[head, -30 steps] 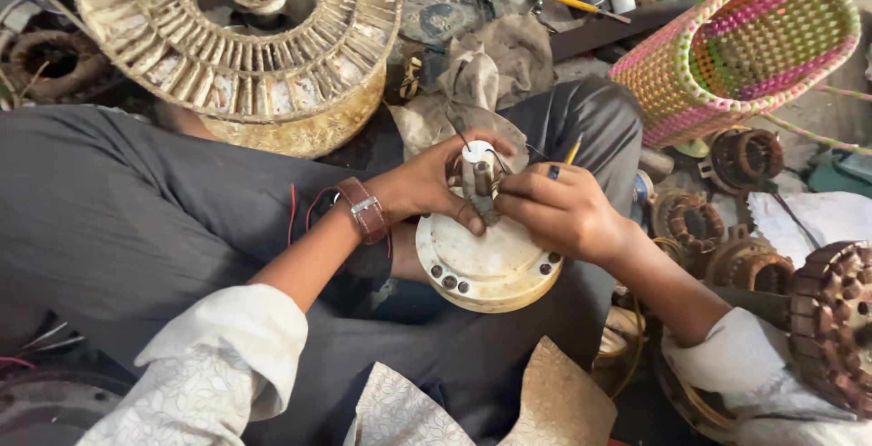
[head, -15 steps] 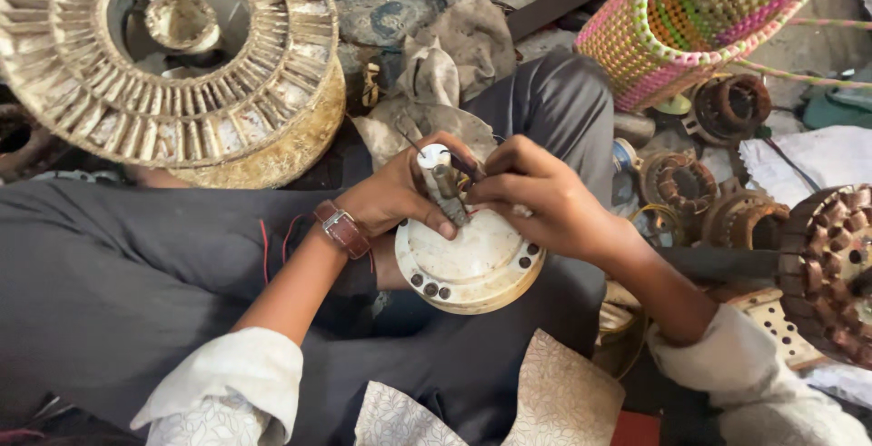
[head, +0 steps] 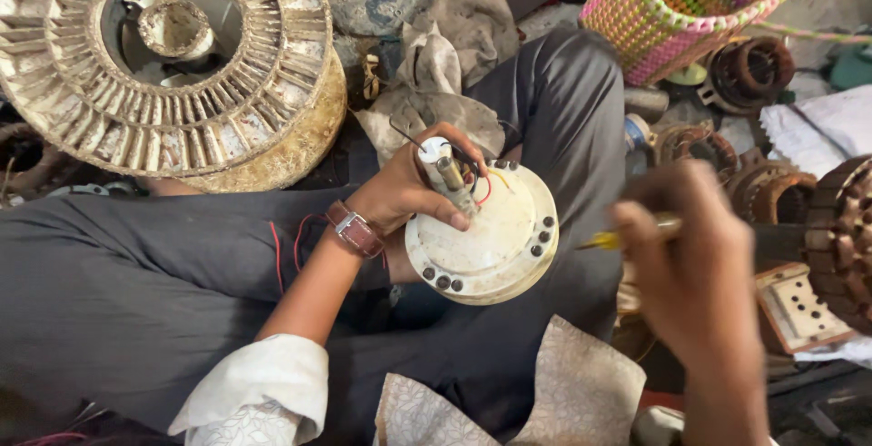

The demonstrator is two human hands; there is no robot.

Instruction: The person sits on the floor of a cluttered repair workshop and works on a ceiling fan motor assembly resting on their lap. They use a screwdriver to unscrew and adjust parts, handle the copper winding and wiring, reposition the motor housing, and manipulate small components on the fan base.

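A: Why is the round cream motor housing sitting on the lap rather than on the floor?

B: It looks propped there on the grey trousers so the central shaft points up within easy reach. The left hand steadies it: the fingers are curled shut around the shaft and its white cap, with the thumb pressing against the housing's top face. Red, yellow and black wires come out just beside the shaft.

A: And the right hand?

B: Lifted off to the right of the housing, well apart from it and blurred. It is closed around a thin tool with a yellow handle, probably a small screwdriver, whose tip points back toward the housing. So the two hands are apart, each clamped on its own thing.

A: What lies around it?

B: Above and left of the housing sits a big slotted metal ring; directly above, a dirty rag; above right, a pink and green woven basket. To the right are copper-wound coils.
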